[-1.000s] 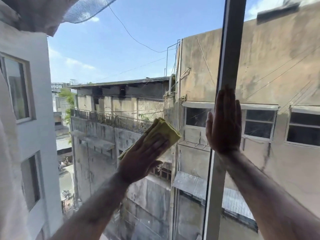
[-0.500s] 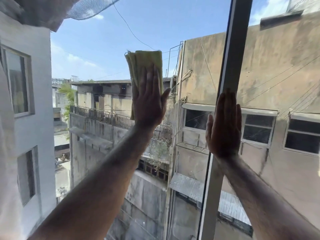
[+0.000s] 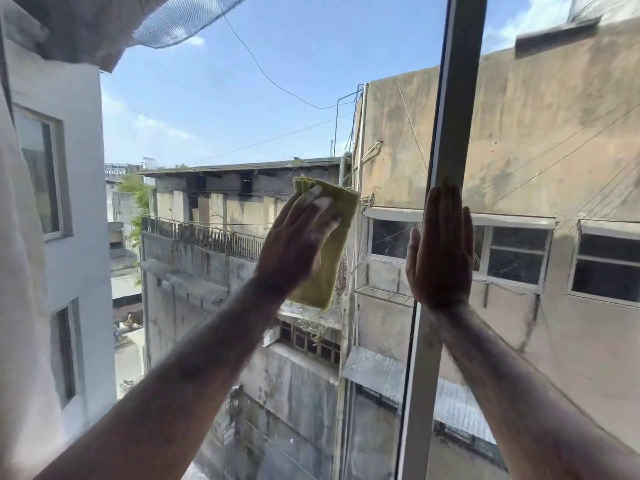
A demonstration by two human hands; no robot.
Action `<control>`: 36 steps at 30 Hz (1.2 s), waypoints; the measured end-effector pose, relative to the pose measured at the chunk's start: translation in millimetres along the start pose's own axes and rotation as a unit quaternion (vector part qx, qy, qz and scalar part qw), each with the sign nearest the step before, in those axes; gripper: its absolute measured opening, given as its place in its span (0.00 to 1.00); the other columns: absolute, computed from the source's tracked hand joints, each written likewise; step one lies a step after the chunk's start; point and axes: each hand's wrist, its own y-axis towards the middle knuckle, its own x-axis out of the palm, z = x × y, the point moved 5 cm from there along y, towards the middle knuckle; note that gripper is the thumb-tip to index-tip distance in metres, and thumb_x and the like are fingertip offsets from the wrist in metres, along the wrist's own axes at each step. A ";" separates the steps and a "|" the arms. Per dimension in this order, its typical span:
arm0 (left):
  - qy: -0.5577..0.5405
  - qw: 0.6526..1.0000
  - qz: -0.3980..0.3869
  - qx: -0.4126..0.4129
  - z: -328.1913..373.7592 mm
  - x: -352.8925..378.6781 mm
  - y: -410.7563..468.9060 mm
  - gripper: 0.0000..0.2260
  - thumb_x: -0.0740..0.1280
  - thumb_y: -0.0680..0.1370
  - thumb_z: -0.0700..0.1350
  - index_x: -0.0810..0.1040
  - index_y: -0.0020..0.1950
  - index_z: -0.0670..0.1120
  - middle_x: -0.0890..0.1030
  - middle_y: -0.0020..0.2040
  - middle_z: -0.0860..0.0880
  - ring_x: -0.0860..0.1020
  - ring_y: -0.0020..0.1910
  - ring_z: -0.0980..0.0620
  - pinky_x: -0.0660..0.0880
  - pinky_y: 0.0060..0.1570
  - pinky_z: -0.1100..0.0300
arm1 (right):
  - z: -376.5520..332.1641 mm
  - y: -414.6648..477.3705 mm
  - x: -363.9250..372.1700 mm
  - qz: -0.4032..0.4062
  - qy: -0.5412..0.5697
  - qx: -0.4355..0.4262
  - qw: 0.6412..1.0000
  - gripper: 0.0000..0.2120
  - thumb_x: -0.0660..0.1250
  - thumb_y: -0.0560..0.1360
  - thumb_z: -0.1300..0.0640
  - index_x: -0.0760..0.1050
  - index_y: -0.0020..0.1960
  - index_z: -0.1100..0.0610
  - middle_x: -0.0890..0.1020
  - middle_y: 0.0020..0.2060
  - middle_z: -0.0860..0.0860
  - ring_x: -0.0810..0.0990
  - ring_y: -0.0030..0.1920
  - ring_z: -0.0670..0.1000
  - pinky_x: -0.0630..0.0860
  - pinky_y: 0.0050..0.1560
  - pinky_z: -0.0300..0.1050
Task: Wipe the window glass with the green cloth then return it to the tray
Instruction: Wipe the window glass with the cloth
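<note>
Against the window glass [image 3: 214, 109], the flat left hand [image 3: 298, 244] presses the green cloth [image 3: 329, 251]; the right hand [image 3: 441, 247] lies flat, empty.

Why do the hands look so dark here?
Head view: bright daylight comes through the window glass, so the left hand on the green cloth and the right hand are backlit; the wide lens bends the frame.
</note>
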 end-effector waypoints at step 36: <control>-0.483 0.686 -0.100 -0.534 -13.6 -76.8 -93.5 0.16 0.77 0.76 0.49 0.77 0.57 0.44 0.84 0.55 0.39 0.87 0.45 0.44 0.87 0.45 0.48 | -46.7 -76.1 -36.2 -0.420 0.604 0.400 0.546 0.12 0.80 0.72 0.52 0.87 0.55 0.52 0.90 0.52 0.55 0.91 0.52 0.56 0.89 0.47 0.49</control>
